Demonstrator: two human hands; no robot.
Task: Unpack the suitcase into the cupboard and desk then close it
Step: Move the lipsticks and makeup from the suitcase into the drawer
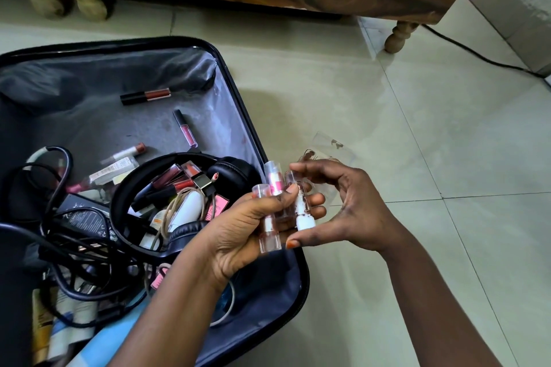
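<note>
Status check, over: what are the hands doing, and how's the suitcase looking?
Left hand grips clear lipstick tubes; right hand cupped beside them. Suitcase open, still cluttered. Headphones, cables tangled inside.

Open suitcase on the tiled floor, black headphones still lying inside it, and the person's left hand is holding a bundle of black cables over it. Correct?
Not quite. In the head view the left hand holds several small clear lipstick tubes, not cables. The suitcase is open on the floor and the headphones lie inside it.

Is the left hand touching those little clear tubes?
Touching. The head view shows the left hand wrapped around the clear tubes, thumb pressed across them.
</note>
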